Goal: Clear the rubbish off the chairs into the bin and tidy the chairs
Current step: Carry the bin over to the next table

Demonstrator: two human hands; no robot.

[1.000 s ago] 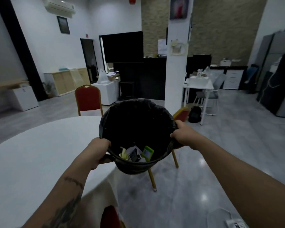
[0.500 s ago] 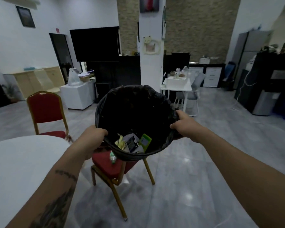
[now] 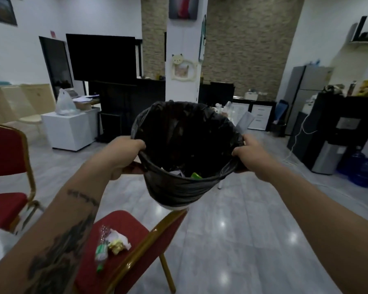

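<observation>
Two hands hold the bin (image 3: 179,192) aloft: left hand (image 3: 123,155) at its nine o'clock rim, right hand (image 3: 251,155) at three, fingers clamped on it. Rubbish (image 3: 115,244) lies on the red chair (image 3: 134,225) at seven o'clock.

No writing can be read anywhere in view. The line of tattooed script across the left forearm (image 3: 83,197) is too blurred to make out, and so are the small pink sign (image 3: 53,34) on the white wall and the grey label (image 3: 348,123) on the black water dispenser (image 3: 336,153). The green wrapper (image 3: 196,176) in the bin (image 3: 179,192) and the green packet (image 3: 100,250) on the red chair (image 3: 123,221) show no legible print.
</observation>
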